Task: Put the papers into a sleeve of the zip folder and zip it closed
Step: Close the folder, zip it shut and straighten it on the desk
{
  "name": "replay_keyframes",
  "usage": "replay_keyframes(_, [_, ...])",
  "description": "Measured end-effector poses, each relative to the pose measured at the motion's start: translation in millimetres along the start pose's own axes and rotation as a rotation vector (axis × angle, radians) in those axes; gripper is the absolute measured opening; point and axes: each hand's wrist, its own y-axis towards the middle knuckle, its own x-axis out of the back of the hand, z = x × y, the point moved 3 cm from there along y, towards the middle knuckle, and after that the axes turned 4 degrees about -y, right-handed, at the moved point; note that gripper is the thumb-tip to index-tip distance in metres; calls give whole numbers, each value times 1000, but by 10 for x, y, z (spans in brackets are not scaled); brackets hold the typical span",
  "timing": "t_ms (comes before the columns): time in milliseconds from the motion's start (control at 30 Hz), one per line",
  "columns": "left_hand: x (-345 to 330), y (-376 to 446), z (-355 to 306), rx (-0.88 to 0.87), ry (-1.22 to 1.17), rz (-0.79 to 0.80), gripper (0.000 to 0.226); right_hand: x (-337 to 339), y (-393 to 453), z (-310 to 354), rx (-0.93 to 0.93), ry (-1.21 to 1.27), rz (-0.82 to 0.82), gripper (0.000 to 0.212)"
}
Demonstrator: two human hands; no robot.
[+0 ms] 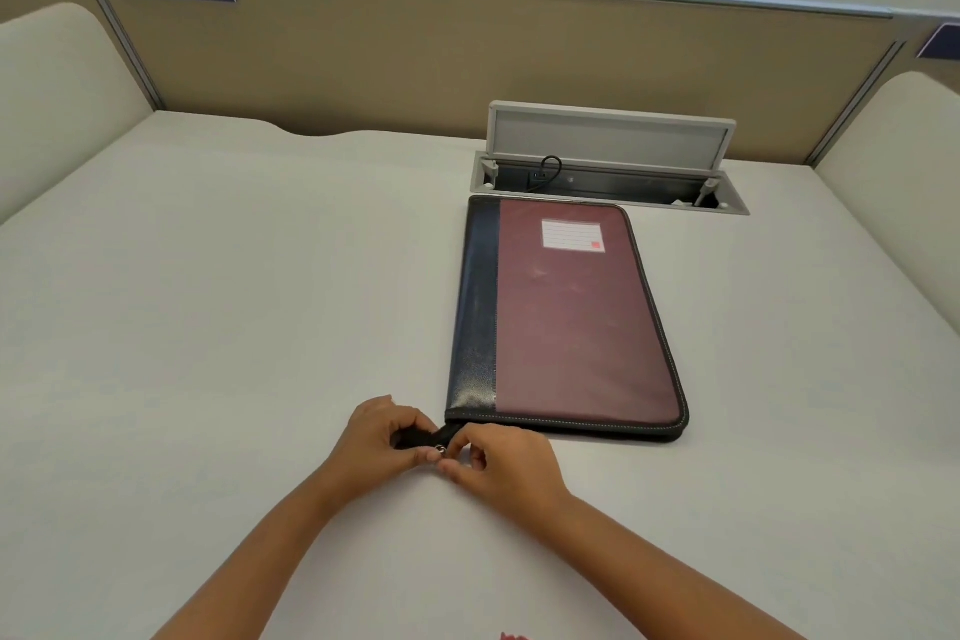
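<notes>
The zip folder [566, 317] lies closed (flat) on the table [208, 301], right of the middle. Both hands meet at its near left corner. The left hand [379, 437] grips a black strap [415, 438], and the right hand [498, 463] pinches the strap's metal snap [440, 450].

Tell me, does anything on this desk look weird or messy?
Not really. The zip folder lies flat and shut on the desk, and both hands pinch its black strap at the near corner. Only the cable box lid behind it stands open.
</notes>
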Motion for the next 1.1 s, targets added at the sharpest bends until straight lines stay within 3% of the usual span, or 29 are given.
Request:
replay_keyframes(133, [-11, 0, 14, 2, -6, 4, 34, -4, 13, 2, -71, -1, -19, 21])
replay_keyframes(400, [5, -1, 9, 77, -19, -83, 16, 47, 19, -149, -169, 6, 38, 23])
replay_keyframes(600, [-16, 8, -3, 64, -1, -118, 21, 152, -155, -310, -255, -61, -66, 28])
replay_keyframes(733, [-8, 58, -43, 91, 4, -127, 1, 257, -269, -465, -311, -95, -150, 25])
replay_keyframes(800, [4, 60, -46, 86, 12, -117, 8, 316, -341, -574, -323, -119, -187, 24])
replay_keyframes(1100, [16, 67, -37, 98, 16, -88, 5, 627, -683, -1141, -403, -124, -226, 20])
